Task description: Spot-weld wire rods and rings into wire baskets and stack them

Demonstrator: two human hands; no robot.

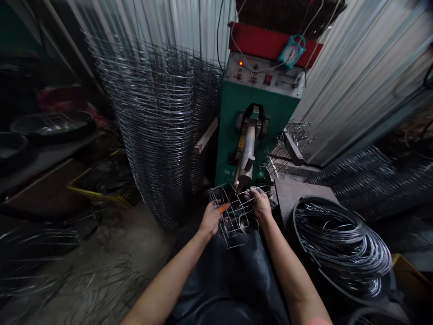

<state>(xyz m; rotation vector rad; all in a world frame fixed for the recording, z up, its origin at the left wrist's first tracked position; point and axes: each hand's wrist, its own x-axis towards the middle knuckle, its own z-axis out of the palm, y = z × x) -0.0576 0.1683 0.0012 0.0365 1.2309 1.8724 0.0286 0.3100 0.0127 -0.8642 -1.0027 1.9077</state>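
My left hand (211, 218) is closed on the left side of a small wire rack (233, 234), a grid of thin metal rods. An orange cover (223, 208) sits on what looks like its thumb. My right hand (260, 203) grips the rack's right side near the top, fingers partly hidden behind the wires. Right above the rack is the metal electrode arm (248, 155) of a green welding machine (233, 117); its tip is close to the wires, and I cannot tell whether they touch. A round metal ring (246, 223) shows near the rack's right part.
Tall stacks of wire hoops (158, 117) stand left of the machine. To the right, a black tub (297, 225) holds coiled wire rings (352, 248). Wire frames (287, 153) hang beside the machine. A yellow crate (101, 192) and loose wires (111, 280) lie at left. A teal dial (291, 53) hangs above.
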